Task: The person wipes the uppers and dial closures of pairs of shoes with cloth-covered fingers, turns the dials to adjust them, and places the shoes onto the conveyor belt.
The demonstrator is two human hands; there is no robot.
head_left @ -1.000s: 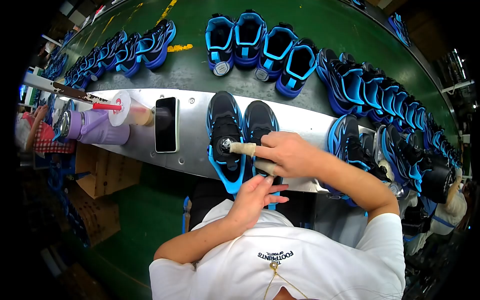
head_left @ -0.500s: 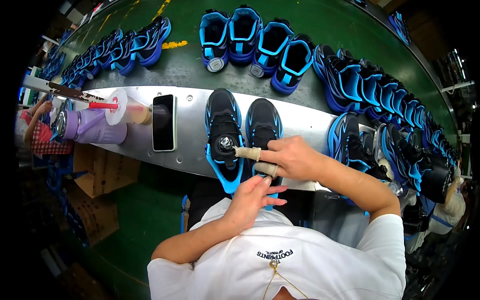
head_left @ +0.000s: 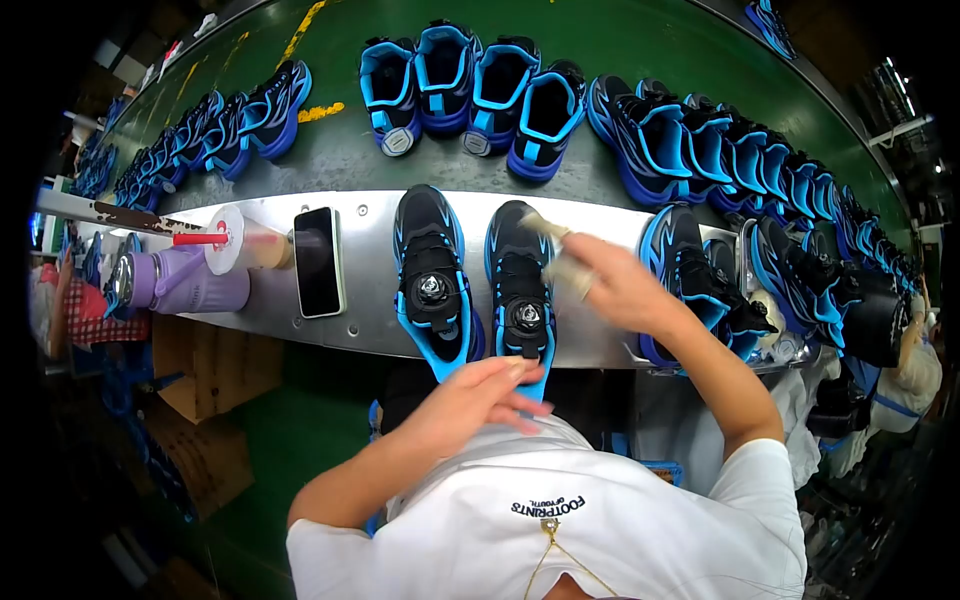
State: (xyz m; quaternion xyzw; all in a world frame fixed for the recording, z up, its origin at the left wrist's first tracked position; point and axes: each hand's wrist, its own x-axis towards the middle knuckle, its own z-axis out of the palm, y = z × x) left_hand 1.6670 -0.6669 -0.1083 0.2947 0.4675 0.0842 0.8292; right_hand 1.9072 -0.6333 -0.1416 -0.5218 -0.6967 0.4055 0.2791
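Two black and blue shoes stand side by side on the metal ledge, toes away from me: a left shoe (head_left: 432, 250) and a right shoe (head_left: 518, 260), each with a round dial on its tongue. My left hand (head_left: 478, 398) is at the heel end of the right shoe, fingers apart and slightly blurred; whether it touches the shoe's collar is unclear. Over the right side of that shoe's toe hovers my right hand (head_left: 618, 282), motion-blurred, with beige covers on two extended fingers. Nothing shows in either hand.
A phone (head_left: 318, 262), a lidded cup (head_left: 262, 246) and a purple bottle (head_left: 200, 280) lie or stand at the left. More shoes (head_left: 548, 115) line the green table (head_left: 350, 155) beyond. Further shoes (head_left: 675, 270) are at the right, cardboard boxes (head_left: 215, 365) lower left.
My right hand has risen from the dial area toward the right shoe's toe, uncovering its dial. My left hand has shifted slightly left. The whole view has shifted, with the table items displaced leftward.
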